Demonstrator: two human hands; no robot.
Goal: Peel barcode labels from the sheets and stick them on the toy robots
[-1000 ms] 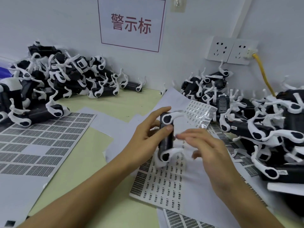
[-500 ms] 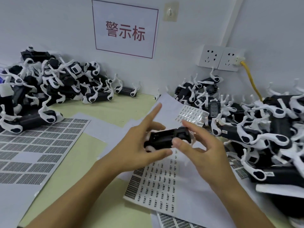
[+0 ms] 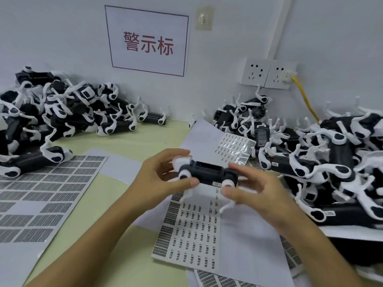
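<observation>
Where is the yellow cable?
In the head view, the yellow cable is at the upper right: it plugs into the right-hand wall socket and runs down behind the right pile of toy robots.

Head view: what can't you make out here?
- Barcode print on the label sheet: too small.
- Small label on the held toy robot: blurred.
- Robot's ends: covered by the left hand and right hand.
- Right pile: cut off by the frame edge.

place: assembly workshop | evidence: toy robots point(image 3: 310, 162) piled, label sheets point(image 3: 41, 193), wall sign point(image 3: 148, 41)
</observation>
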